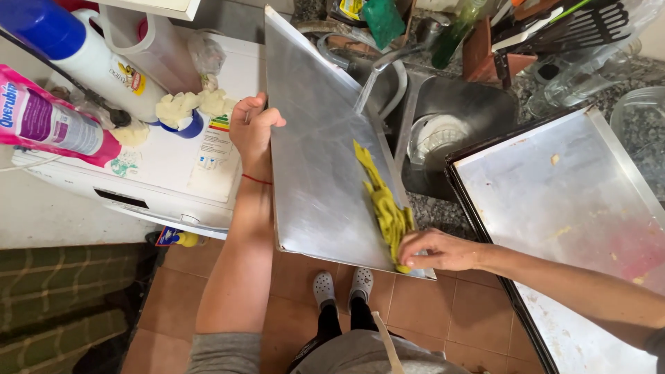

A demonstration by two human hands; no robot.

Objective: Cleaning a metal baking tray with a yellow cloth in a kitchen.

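My left hand (253, 128) grips the left edge of a large metal baking tray (315, 166), held tilted over the sink (457, 118). My right hand (436, 251) presses a yellow-green cloth (384, 208) against the tray's right edge near its lower corner. Water runs from the faucet (388, 59) onto the tray's upper part.
A second metal tray (575, 208) with crumbs lies on the counter at right. A white appliance (159, 173) at left carries cleaning bottles (59, 125). A dish rack with utensils (554, 28) stands behind the sink. Tiled floor and my grey clogs (343, 285) are below.
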